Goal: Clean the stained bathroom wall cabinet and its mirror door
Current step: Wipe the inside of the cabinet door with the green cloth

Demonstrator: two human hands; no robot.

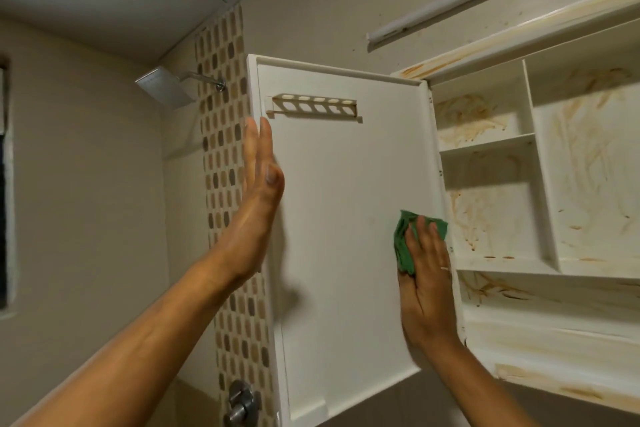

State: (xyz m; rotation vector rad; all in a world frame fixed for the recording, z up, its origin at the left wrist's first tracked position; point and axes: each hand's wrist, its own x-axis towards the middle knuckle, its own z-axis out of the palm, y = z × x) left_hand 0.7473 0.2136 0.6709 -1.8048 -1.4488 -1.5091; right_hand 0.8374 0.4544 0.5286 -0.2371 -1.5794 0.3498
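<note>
Right hand (426, 274) presses cloth (403, 246) on upright, swung-open door (339, 218).

Smooth matt white plastic forms the cabinet door (346, 218), the rag (403, 246) is soft green cloth, and the shower head (164, 87) is shiny metal.

door (339, 218) open, white inside | cabinet (588, 166) brown-stained (shelves too)
</note>
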